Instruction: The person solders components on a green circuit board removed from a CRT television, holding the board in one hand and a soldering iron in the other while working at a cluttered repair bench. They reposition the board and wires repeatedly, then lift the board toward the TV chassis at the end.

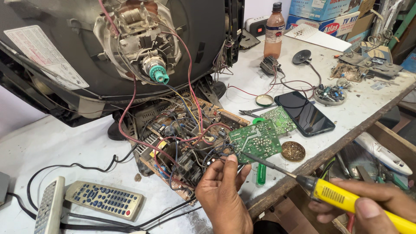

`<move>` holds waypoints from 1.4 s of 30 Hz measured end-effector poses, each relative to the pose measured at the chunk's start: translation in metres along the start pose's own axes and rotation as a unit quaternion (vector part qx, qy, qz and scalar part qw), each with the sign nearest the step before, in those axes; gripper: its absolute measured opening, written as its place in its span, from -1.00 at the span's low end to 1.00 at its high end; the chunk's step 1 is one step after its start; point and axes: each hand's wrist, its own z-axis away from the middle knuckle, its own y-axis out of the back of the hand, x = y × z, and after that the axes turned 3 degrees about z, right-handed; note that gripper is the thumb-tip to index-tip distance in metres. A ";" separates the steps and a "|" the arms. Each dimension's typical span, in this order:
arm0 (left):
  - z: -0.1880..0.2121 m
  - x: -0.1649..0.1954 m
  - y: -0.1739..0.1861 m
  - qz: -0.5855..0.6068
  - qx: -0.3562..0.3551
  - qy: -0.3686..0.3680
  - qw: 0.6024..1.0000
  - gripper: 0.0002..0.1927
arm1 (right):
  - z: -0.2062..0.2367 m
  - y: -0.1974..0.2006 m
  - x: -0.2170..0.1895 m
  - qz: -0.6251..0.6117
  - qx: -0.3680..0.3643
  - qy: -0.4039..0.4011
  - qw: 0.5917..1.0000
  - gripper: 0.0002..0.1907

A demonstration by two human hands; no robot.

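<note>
My left hand [223, 190] pinches the near edge of the green circuit board [255, 141] — solder side up, tilted, just right of the open chassis [177, 143] under the picture tube [108, 47]. My right hand [372, 208] is clenched round the yellow soldering iron [346, 199], well right of the board. The iron's long axis runs up-left; its tip touches the board's near edge, close by my left fingers [232, 162]. A green screwdriver [261, 173] lies on the surface [86, 147] just below the board.
</note>
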 end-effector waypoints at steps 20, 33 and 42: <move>0.001 -0.001 -0.003 -0.011 0.007 -0.009 1.000 -0.88 | -0.001 -0.046 -0.029 0.138 0.069 0.069 0.986 -0.50; 0.000 -0.004 -0.001 -0.004 -0.001 -0.021 1.000 -0.90 | -0.005 -0.051 -0.045 0.181 0.036 0.075 0.980 -0.58; 0.001 -0.004 -0.001 -0.018 -0.001 -0.024 1.000 -0.90 | 0.019 0.038 0.038 0.260 -0.009 0.133 0.956 -0.53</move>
